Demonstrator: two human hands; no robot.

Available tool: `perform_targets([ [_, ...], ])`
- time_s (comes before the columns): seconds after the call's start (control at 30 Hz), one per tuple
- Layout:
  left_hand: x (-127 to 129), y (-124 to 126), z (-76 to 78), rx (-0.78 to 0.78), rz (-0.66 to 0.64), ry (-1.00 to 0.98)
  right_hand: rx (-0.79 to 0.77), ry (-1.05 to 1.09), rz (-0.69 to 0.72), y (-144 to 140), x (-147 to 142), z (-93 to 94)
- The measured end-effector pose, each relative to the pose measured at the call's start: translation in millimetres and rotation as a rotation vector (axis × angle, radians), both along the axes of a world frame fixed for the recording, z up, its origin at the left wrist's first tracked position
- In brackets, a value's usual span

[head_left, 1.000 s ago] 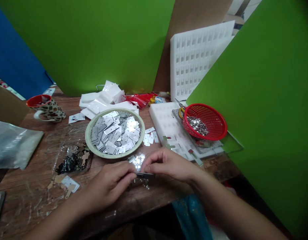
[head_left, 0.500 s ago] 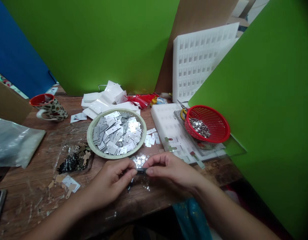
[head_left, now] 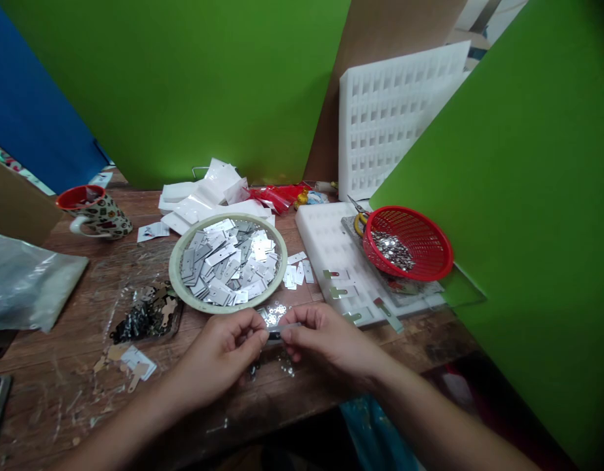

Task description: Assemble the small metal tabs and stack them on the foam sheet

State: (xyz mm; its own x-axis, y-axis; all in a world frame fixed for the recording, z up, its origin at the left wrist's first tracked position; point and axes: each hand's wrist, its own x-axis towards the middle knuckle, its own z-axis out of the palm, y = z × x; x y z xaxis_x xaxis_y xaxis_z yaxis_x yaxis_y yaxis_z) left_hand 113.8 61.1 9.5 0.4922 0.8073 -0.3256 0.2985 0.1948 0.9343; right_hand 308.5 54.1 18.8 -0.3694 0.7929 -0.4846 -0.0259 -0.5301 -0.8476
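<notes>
Just in front of the bowl, my left hand [head_left: 227, 350] and my right hand [head_left: 324, 337] meet, each with thumb and fingers closed on a small dark flat piece [head_left: 275, 334]. A thin grey edge shows along its top at the right fingertips; whether it belongs to the same piece I cannot tell. Directly behind the fingers lies a scatter of tiny shiny rings [head_left: 276, 313]. More small bits [head_left: 286, 364] lie below the hands. A pale round bowl [head_left: 175, 288] heaped with flat metal plates [head_left: 228, 261] stands behind.
At the right, a white foam tray [head_left: 316, 229] carries several metal pieces and a red basket [head_left: 429, 242] of small shiny parts; pliers [head_left: 359, 219] lean there. Left are a mug [head_left: 103, 212], a plastic bag [head_left: 34, 281] and dark key-shaped parts [head_left: 147, 314]. Green panels [head_left: 223, 85] enclose the table.
The right hand's fingers have shifted their grip slightly, and a thin grey edge now shows above the dark piece. The left hand stays almost in place.
</notes>
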Motion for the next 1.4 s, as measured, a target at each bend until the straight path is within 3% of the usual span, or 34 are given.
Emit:
perform_targets([
  [0.57, 9.4, -1.7, -2.7, 0.006, 0.111, -0.012, 0.021, 0.021, -0.051, -1.6, 1.5, -1.3],
  [0.9, 14.1, -5.4, -5.6, -0.068, 0.079, -0.022, 0.116, -0.081, -0.062, -9.9, 1.4, -5.7],
  [1.2, 26.4, -14.7, -28.5, -0.177, -0.052, -0.036, 0.299, -0.341, -0.096, -40.1, 7.1, -25.5],
  [1.4, 39.9, -17.7, -24.0, -0.211, -0.071, -0.030, 0.343, -0.436, -0.152, -52.4, 17.4, -22.9],
])
